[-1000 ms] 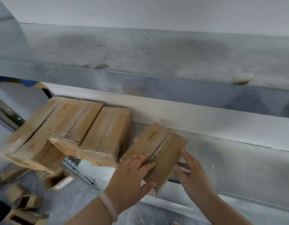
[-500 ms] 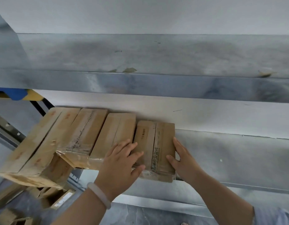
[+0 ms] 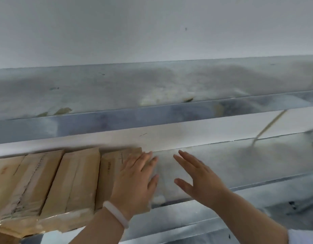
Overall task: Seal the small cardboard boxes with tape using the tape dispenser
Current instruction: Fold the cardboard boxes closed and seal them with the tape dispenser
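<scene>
On the lower metal shelf (image 3: 240,161), the rightmost box (image 3: 111,175) lies at the end of the row of taped cardboard boxes (image 3: 73,182), close against its neighbour and square with it. Half a second ago it sat between both hands, and a second ago it was still skewed and apart from the row. The left hand (image 3: 134,184) lies flat on the right part of this box, fingers straight and together, gripping nothing. A pale bracelet (image 3: 117,215) is on its wrist. The right hand (image 3: 203,182), which earlier pressed the box's right side, is now off it and apart to its right, fingers straight and spread, holding nothing; whether it touches the shelf cannot be told. To the right of the box the shelf is bare, dull grey metal with smudges. Above the box runs an upper shelf (image 3: 117,88) of the same metal, stained in places, and behind both a plain white wall (image 3: 152,32). A light sleeve (image 3: 305,236) shows at the lower right edge.
</scene>
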A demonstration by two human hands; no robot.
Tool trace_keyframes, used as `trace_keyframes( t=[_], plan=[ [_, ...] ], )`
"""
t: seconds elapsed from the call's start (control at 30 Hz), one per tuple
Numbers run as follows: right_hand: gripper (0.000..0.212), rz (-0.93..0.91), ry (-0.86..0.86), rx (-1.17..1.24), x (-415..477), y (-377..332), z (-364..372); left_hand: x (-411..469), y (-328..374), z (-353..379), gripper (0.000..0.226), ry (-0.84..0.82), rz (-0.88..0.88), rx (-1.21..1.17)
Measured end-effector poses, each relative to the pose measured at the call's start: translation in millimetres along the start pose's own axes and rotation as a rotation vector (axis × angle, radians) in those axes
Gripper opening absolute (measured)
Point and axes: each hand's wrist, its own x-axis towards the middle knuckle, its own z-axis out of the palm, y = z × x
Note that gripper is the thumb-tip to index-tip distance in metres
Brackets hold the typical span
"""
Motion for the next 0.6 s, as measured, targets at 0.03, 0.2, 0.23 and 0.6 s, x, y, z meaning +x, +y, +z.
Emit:
trace_keyframes(
  t=[0.03,0.2,0.23,0.6],
  plan=[
    [0.066,0.007,0.052,-0.042,-11,14,-12,13,16,2,0.045,0.027,0.039,-0.029],
    [0.055,0.112,0.323,-0.142,-71,84,-75,74,109,22,0.045,0.070,0.208,-0.097],
    [0.055,0.149,0.353,-0.161,-85,101,-88,87,132,27,0.046,0.077,0.243,-0.112],
    [0.070,0.569,0.392,-0.343,-260,298,-209,197,426,108,0.049,0.153,0.526,-0.355]
  ],
)
